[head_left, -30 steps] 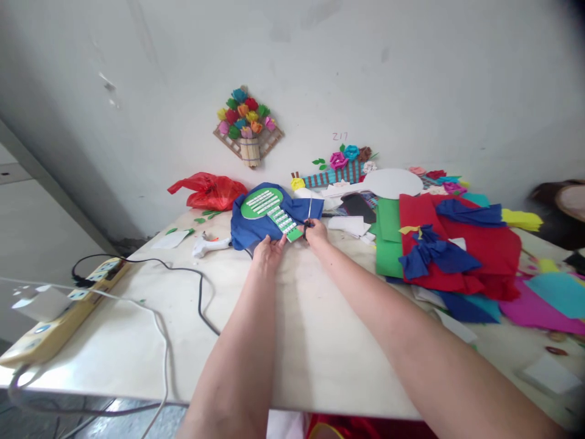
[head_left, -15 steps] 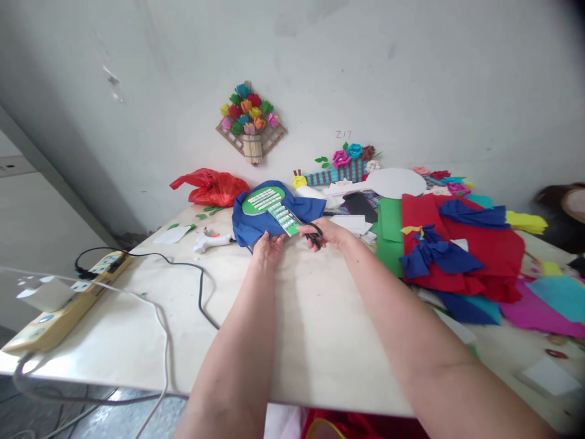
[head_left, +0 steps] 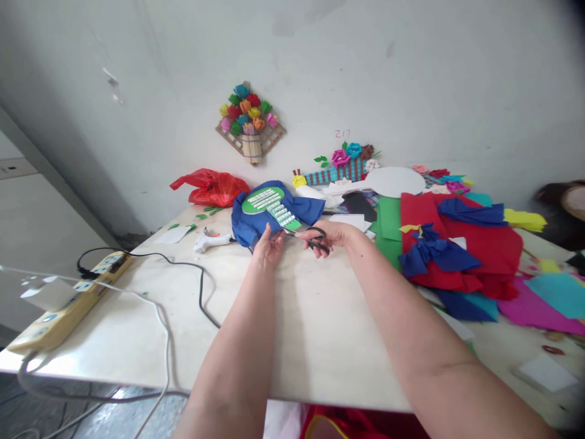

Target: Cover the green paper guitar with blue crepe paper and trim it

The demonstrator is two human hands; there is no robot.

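Note:
A blue crinkled sheet (head_left: 311,209) lies on the table under a green racket-shaped piece (head_left: 249,203) with rows of white strips across it. My left hand (head_left: 269,247) pinches the sheet's near edge, its thumb pointing up. Black-handled scissors (head_left: 319,241) are in my right hand (head_left: 336,235), fingers through the loops. Their blades point left at the sheet's edge, just below the green piece's narrow end. Whether the blades are cutting into the sheet, I cannot tell.
A white glue gun (head_left: 212,240) lies left of the sheet, with a yellow power strip (head_left: 68,308) and loose cables further left. Red sheets (head_left: 493,256) and green sheets (head_left: 388,225) are piled at right. Behind them lies a white paddle-shaped cutout (head_left: 397,181).
The scissors have turned in my right hand, and their blades now show, pointing left toward my left hand. My left hand stays almost in place at the sheet's edge.

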